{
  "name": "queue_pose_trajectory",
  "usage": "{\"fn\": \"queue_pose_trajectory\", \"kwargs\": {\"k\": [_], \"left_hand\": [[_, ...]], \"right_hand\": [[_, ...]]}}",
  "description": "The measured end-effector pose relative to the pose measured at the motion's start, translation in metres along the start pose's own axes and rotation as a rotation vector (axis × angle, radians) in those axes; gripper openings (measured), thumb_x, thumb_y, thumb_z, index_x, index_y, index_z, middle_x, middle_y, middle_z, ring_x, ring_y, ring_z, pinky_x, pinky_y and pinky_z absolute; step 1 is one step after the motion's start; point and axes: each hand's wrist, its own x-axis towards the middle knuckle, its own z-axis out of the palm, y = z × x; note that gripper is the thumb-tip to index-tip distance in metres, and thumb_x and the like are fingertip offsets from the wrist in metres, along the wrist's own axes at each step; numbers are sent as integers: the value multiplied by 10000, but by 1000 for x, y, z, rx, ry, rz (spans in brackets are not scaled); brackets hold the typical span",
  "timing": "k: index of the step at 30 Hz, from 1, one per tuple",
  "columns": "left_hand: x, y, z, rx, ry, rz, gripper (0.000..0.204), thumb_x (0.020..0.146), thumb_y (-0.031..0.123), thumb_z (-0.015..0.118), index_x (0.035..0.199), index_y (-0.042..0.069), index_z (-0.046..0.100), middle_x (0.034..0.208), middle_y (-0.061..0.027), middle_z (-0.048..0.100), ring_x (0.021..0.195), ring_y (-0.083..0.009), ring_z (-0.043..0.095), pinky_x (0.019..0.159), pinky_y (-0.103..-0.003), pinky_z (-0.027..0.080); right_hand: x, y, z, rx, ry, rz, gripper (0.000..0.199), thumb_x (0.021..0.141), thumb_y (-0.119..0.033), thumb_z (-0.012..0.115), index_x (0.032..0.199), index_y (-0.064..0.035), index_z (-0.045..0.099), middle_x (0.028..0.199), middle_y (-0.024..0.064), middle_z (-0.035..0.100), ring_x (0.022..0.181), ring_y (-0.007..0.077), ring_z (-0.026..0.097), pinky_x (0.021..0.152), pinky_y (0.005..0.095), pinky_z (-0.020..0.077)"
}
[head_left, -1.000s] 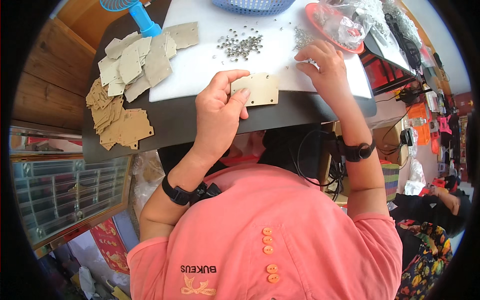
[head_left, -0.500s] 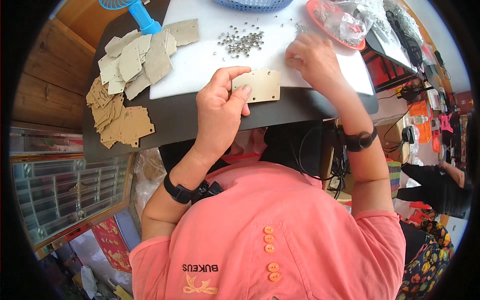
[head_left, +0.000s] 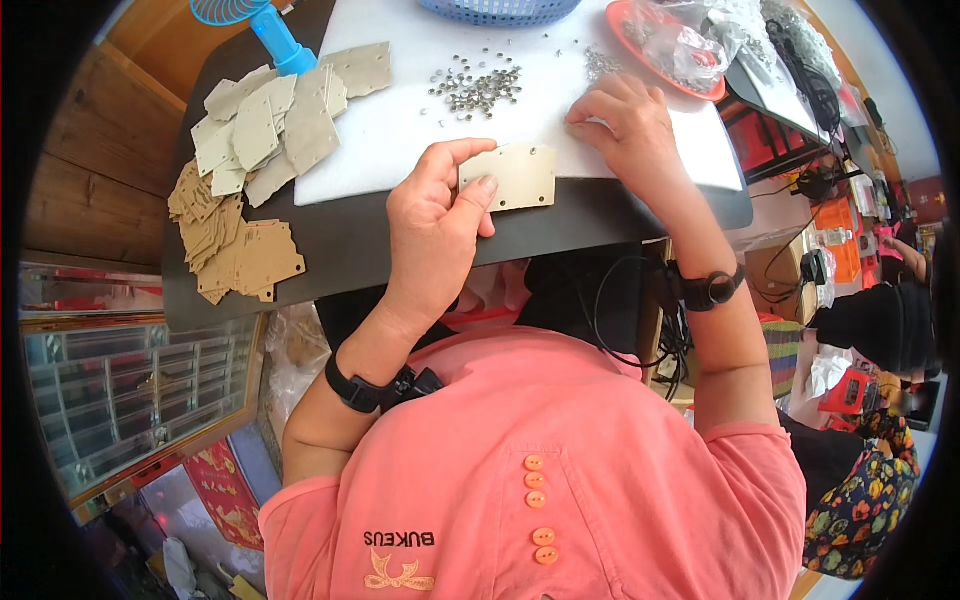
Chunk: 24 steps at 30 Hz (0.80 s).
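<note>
My left hand (head_left: 437,220) grips a thin cream-coloured plate (head_left: 522,180) by its left side, thumb on top, over the near edge of the white sheet (head_left: 385,130). Small holes or metal eyelets dot the plate's edges. To the right of it, my right hand (head_left: 628,125) rests low over the sheet, thumb and forefinger pinched together; whatever they may hold is too small to see. Beyond the hands lies a scatter of small metal rings (head_left: 480,90). A patch of tiny silvery pieces (head_left: 600,62) is just past my right fingertips.
Cream plates (head_left: 262,125) and brown cut-out pieces (head_left: 262,255) are heaped on the dark table (head_left: 345,240) at left. A blue fan (head_left: 282,42) stands behind them. At the back are a blue basket (head_left: 500,12) and a red tray (head_left: 680,82) with plastic bags.
The view has shifted slightly. My left hand keeps its hold on the plate, and my right hand stays beside it, fingers pinched. At far right, another person has moved.
</note>
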Motion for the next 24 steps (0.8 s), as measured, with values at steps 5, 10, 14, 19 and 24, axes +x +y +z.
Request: {"fn": "queue_pose_trajectory", "kwargs": {"k": [5,10,14,19,24], "left_hand": [[-1,1,0,1,-4,-20,286,926,11,598,1212,0,610,710,21,551,557,-40,525,445,-174,319],[0,1,0,-1,5,-28,289,925,8,596,1214,-1,608,722,15,559,555,-40,525,440,-175,318],[0,0,-1,16,-9,-9,293,924,6,595,1216,-2,606,729,12,562,548,-40,521,436,-174,316],[1,1,0,-8,-3,-23,289,923,5,596,1211,-2,608,735,7,570,543,-40,519,436,-175,316],[1,1,0,-21,-10,-16,288,924,8,595,1211,-1,607,744,3,579,545,-43,520,438,-176,319]], "right_hand": [[7,0,0,-36,-38,-25,34,781,-131,691,809,-112,684,863,18,625,971,240,581,814,400,386],[7,-4,3,-49,-13,-38,29,793,-130,680,812,-109,687,869,19,631,969,238,583,828,397,392],[7,-9,8,49,9,-41,32,802,-137,680,821,-117,696,871,19,635,951,238,589,837,394,399],[10,-13,15,47,24,-47,39,793,-147,688,819,-121,700,858,20,637,927,241,594,831,397,406],[16,-20,11,-115,-60,-72,77,782,-63,620,804,-102,683,854,34,655,900,256,608,828,409,416]]}}
